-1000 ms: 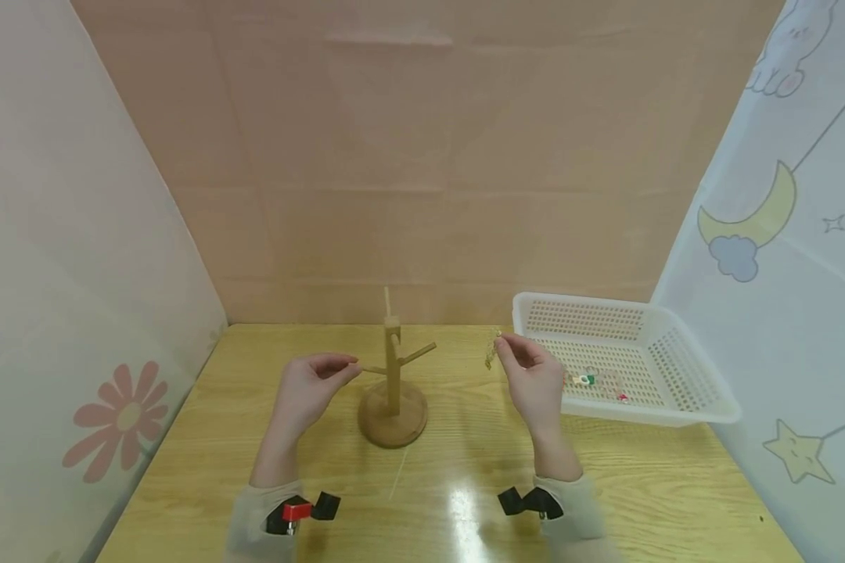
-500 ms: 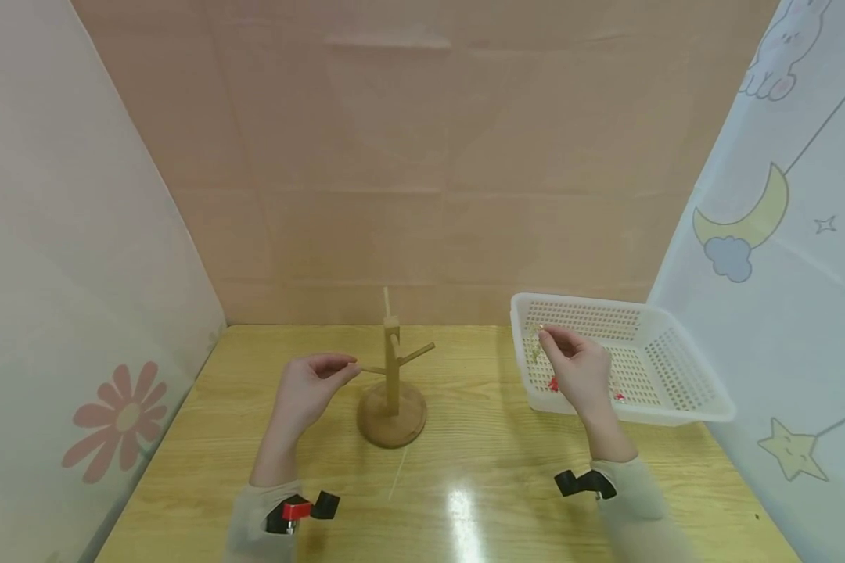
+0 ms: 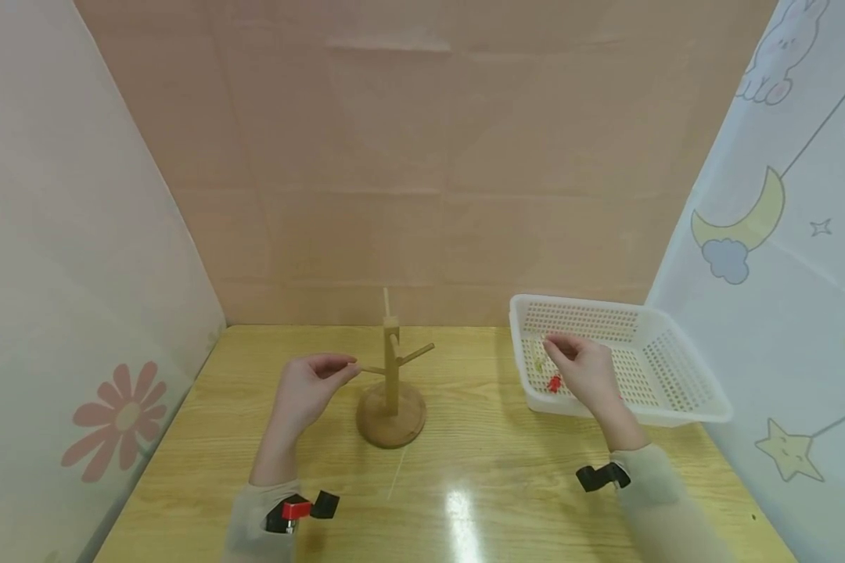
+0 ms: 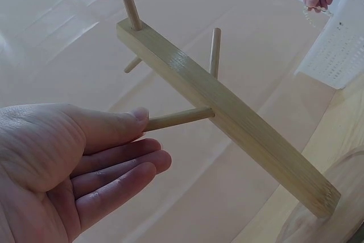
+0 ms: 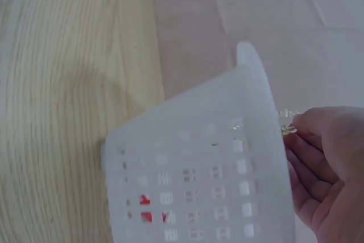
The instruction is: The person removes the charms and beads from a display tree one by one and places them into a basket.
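My left hand (image 3: 311,389) pinches the tip of one thin peg (image 4: 179,118) of a wooden peg stand (image 3: 392,375) between thumb and forefinger. The other fingers lie loosely bent in the left wrist view. The stand is upright on a round base. My right hand (image 3: 586,375) is over the left part of a white plastic basket (image 3: 683,371), pinching a thin gold chain (image 3: 539,361) that dangles from the fingertips. In the right wrist view, the basket's wall (image 5: 250,129) hides part of the chain. A small red piece (image 3: 554,383) lies in the basket below it.
The wooden table (image 3: 465,469) runs under everything, with a bright glare spot in front. A pinkish-brown backdrop (image 3: 422,180) rises behind it. Patterned cloth panels (image 3: 739,313) stand at both sides, the right one close to the basket.
My right hand has moved right with the gold chain, from between the stand and basket to over the basket, then slightly lower. My left hand stays on the same peg.
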### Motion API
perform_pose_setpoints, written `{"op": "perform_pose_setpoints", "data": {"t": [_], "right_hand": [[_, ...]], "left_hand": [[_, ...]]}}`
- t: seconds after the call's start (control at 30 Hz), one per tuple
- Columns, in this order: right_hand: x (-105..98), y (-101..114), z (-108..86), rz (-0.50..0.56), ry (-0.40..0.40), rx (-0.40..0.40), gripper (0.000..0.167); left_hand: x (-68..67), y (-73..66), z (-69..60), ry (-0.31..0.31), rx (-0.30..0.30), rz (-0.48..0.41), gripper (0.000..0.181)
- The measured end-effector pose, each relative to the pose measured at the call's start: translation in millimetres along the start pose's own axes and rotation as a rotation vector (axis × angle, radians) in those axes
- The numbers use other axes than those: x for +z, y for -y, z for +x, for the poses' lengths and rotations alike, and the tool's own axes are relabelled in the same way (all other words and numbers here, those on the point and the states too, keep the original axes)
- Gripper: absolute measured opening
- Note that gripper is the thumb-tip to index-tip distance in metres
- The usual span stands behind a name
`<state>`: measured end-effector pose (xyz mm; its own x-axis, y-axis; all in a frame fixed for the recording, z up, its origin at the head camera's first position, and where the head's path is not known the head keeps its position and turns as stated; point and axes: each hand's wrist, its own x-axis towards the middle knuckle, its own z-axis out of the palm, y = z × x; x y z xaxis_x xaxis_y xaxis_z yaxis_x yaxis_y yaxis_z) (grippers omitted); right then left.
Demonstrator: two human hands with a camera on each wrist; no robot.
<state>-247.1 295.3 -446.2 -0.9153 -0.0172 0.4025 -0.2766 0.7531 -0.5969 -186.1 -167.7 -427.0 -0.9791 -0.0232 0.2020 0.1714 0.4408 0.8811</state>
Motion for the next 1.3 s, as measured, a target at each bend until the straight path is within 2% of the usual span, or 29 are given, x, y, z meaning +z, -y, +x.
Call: {"op": "perform_pose_setpoints", "data": {"t": [0.2, 0.43, 0.63, 0.87, 0.97, 1.1, 1.2, 1.3], "right_hand": [[-1.6, -13.9, 4.6, -0.033, 0.135, 0.016, 0.025], [-1.9, -29.7, 13.0, -0.077, 0.290, 0.080, 0.028], [0.1, -39.6, 17.4, -0.122, 0.364, 0.103, 0.025], [5.4, -41.9, 19.2, -0.166, 0.354, 0.143, 0.029], [6.3, -41.1, 20.8, -0.182, 0.325, 0.142, 0.031], [2.5, -39.8, 18.3, -0.152, 0.282, 0.128, 0.034], [-2.8, -39.0, 13.0, -0.111, 0.249, 0.132, 0.036], [-8.9, -35.1, 7.0, -0.098, 0.216, 0.114, 0.038]], "left_hand": [[1.3, -0.2, 1.4, 0.008, 0.012, -0.006, 0.024], [4.1, -1.1, 4.0, 0.015, 0.015, -0.012, 0.024], [6.1, 1.3, 6.8, 0.016, 0.018, -0.009, 0.024], [2.2, 5.4, 2.5, 0.014, -0.010, -0.013, 0.022], [-0.8, 6.7, 1.7, 0.011, -0.017, 0.000, 0.024], [-3.0, 6.4, 0.5, 0.007, -0.013, 0.008, 0.024], [-4.5, 8.3, -0.5, 0.005, -0.005, -0.018, 0.032], [-10.8, 14.6, 0.6, 0.002, -0.006, -0.056, 0.047]]}}
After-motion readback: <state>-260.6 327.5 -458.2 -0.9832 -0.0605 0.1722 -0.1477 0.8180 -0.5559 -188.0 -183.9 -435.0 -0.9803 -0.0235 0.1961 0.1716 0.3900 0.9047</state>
